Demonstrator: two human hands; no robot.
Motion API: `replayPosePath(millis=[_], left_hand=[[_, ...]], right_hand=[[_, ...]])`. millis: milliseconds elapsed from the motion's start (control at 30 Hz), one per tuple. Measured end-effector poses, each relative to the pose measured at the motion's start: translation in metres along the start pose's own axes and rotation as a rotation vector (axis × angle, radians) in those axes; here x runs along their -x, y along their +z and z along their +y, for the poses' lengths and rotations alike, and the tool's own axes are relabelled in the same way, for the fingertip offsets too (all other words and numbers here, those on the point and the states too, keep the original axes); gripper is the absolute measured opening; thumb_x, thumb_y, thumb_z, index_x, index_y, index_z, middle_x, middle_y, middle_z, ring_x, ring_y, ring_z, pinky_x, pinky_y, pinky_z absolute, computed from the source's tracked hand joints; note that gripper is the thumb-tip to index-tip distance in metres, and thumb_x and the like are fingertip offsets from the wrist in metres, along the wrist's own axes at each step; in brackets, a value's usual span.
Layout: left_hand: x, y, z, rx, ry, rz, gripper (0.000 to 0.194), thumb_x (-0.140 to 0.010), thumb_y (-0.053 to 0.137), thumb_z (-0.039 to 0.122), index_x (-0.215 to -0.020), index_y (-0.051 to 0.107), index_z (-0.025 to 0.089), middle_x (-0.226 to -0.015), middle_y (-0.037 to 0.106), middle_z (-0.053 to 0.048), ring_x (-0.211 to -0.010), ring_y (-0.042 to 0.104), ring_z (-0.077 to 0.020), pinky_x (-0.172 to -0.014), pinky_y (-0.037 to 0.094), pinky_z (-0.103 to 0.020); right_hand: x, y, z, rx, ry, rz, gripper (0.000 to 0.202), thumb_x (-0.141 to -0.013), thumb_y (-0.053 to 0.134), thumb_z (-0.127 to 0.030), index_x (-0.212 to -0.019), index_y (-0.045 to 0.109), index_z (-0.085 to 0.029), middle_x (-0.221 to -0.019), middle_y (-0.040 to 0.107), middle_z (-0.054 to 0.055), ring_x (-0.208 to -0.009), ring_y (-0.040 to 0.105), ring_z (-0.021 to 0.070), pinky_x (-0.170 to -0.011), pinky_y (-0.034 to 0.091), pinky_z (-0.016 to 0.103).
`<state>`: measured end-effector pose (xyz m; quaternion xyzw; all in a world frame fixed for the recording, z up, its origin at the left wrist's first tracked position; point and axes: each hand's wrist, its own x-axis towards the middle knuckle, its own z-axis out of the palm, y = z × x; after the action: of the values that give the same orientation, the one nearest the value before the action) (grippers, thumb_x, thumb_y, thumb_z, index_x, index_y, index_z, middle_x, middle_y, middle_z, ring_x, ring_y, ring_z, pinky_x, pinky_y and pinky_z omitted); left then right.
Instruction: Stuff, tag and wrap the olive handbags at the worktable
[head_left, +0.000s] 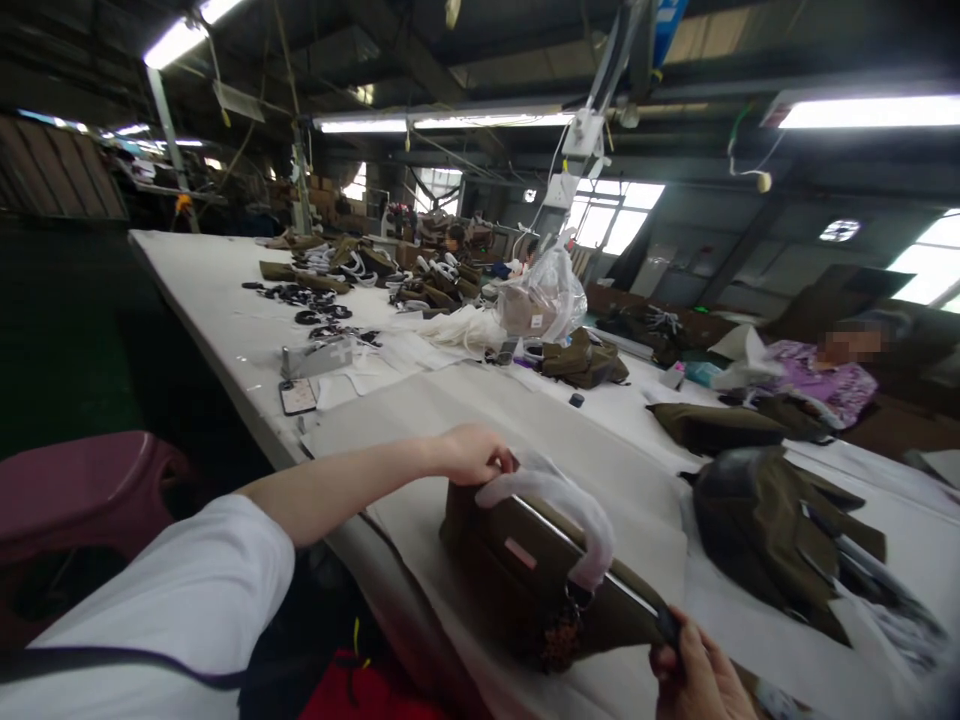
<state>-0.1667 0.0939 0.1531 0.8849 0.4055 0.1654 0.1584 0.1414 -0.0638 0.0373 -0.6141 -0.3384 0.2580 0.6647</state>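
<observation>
From the head camera, you have an olive-brown handbag (525, 580) lying on the pale sheet near the near edge of the long worktable (217, 300), its long axis running from your left hand down and rightward to your right hand. Your left hand (472, 455) is curled over the bag's far upper end, fingers closed around the base of the plastic-wrapped handle (562, 505), which arches across the top of the bag. Your right hand (694, 675) sits at the bottom edge of the picture, pinching the bag's near lower corner; only part of it shows, but thumb and fingers look closed on the edge. So the bag spans between both hands, each holding one end, the left reaching further across the tabletop. Just to the right lies a heap of more olive bags (780, 540), apart from yours. Further up the tabletop are a phone (298, 396), black straps (322, 315) and a clear plastic bag (544, 295). Another person (825, 375) sits at the far right edge.
</observation>
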Motion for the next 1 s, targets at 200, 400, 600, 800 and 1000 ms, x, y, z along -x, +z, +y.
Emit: replayPosePath(millis=[200, 400, 600, 800, 1000], left_hand=[[0.017, -0.003, -0.056, 0.073, -0.128, 0.138, 0.021, -0.080, 0.059, 0.028, -0.095, 0.074, 0.023, -0.057, 0.059, 0.004, -0.052, 0.050, -0.0121, -0.052, 0.032, -0.023], [0.038, 0.022, -0.069, 0.236, -0.107, 0.370, 0.038, -0.082, 0.060, 0.036, -0.116, 0.062, 0.018, -0.081, 0.065, -0.002, -0.072, 0.060, -0.0148, -0.066, 0.047, -0.025], [0.043, 0.067, -0.084, 0.625, -0.167, 0.525, 0.083, -0.068, 0.075, 0.049, -0.136, 0.042, 0.016, -0.138, 0.047, -0.017, -0.127, 0.048, -0.0292, -0.106, 0.042, -0.047], [0.041, 0.125, -0.075, 0.725, -0.235, 0.780, 0.078, -0.076, 0.070, 0.049, -0.140, 0.038, 0.018, -0.142, 0.044, -0.018, -0.132, 0.044, -0.0301, -0.110, 0.037, -0.048], [0.042, 0.170, -0.064, 1.104, -0.290, 0.524, 0.097, -0.067, 0.071, 0.062, -0.143, 0.034, 0.013, -0.139, 0.051, -0.019, -0.130, 0.047, -0.0355, -0.110, 0.038, -0.047]], right_hand=[[-0.003, -0.001, -0.003, -0.023, 0.020, 0.009, 0.036, -0.074, 0.068, -0.053, -0.093, 0.070, -0.023, -0.072, 0.062, 0.002, -0.054, 0.052, 0.0141, -0.045, 0.044, 0.027], [-0.004, 0.000, -0.010, -0.032, 0.092, 0.002, 0.047, -0.072, 0.071, -0.054, -0.100, 0.068, -0.016, -0.061, 0.057, -0.002, -0.056, 0.049, 0.0116, -0.049, 0.041, 0.022], [-0.008, -0.008, 0.000, -0.119, 0.107, -0.029, 0.044, -0.072, 0.074, -0.050, -0.098, 0.067, -0.015, -0.059, 0.057, -0.003, -0.056, 0.045, 0.0101, -0.050, 0.036, 0.021], [-0.002, -0.019, 0.005, -0.110, 0.032, -0.052, 0.043, -0.085, 0.054, -0.058, -0.096, 0.063, -0.017, -0.062, 0.057, -0.002, -0.057, 0.048, 0.0115, -0.052, 0.039, 0.022], [0.025, -0.009, 0.032, 0.040, 0.019, -0.162, 0.052, -0.084, 0.057, -0.058, -0.116, 0.062, -0.017, -0.104, 0.068, 0.009, -0.089, 0.063, 0.0212, -0.074, 0.052, 0.032]])
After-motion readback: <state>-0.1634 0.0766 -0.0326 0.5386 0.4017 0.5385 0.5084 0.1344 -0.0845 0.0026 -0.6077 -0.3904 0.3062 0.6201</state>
